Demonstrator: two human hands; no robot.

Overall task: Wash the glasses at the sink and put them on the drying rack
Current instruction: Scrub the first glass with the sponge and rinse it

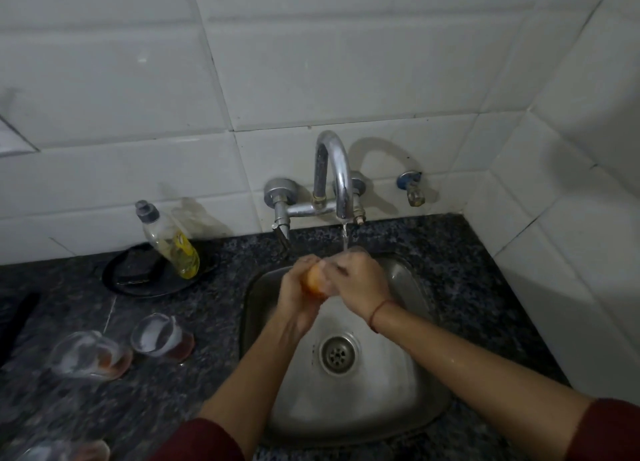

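We're gripping a glass (349, 253) w/ right hand (356, 280), left hand (298, 287) clutching an orange sponge (313, 279) over sink (398, 277); wet glass maybe slipping, chipping on faucet (337, 176)

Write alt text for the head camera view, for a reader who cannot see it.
Two bare hands, left hand and right hand, hold a clear drinking glass under running water from a curved chrome tap over a steel sink. Soapy clear glasses lie on the dark speckled counter, left of the sink.
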